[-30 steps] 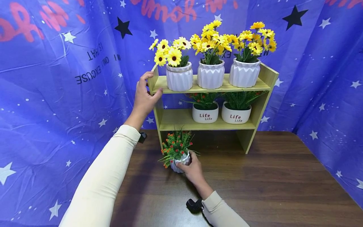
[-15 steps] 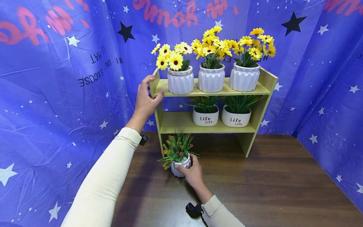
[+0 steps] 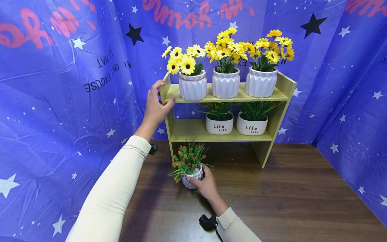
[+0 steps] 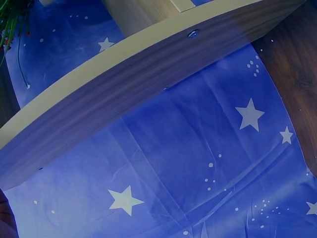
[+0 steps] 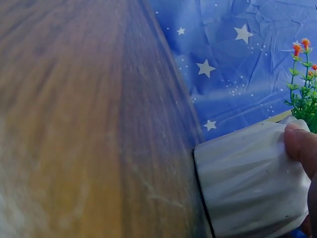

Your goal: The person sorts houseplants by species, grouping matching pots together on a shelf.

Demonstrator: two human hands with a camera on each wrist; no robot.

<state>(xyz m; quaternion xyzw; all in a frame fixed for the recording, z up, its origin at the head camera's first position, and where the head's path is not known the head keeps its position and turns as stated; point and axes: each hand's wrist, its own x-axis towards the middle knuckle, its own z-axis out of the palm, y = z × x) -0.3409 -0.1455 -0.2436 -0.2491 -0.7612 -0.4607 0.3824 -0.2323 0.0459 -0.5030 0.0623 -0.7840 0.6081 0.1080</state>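
At the upper left end of a wooden shelf, my left hand grips the side panel, its fingers behind the edge and the thumb in front. My right hand holds a white ribbed pot by its rim, thumb on the near side. Orange-red flowers and green grass fill that pot. It stands in front of the shelf's lower left corner, its base at the tabletop in the right wrist view. The left wrist view shows the outside of the side panel; only a sliver of the hand appears there.
On the top board stand a left pot, a middle pot and a right pot, all with yellow flowers. Two white "Life" planters occupy the middle board's right half. Brown tabletop extends right; blue star curtain surrounds it.
The whole head view has shifted slightly, so the scene sits a little lower than a second ago. Both hands keep their holds, and the flower pot stays about where it was.
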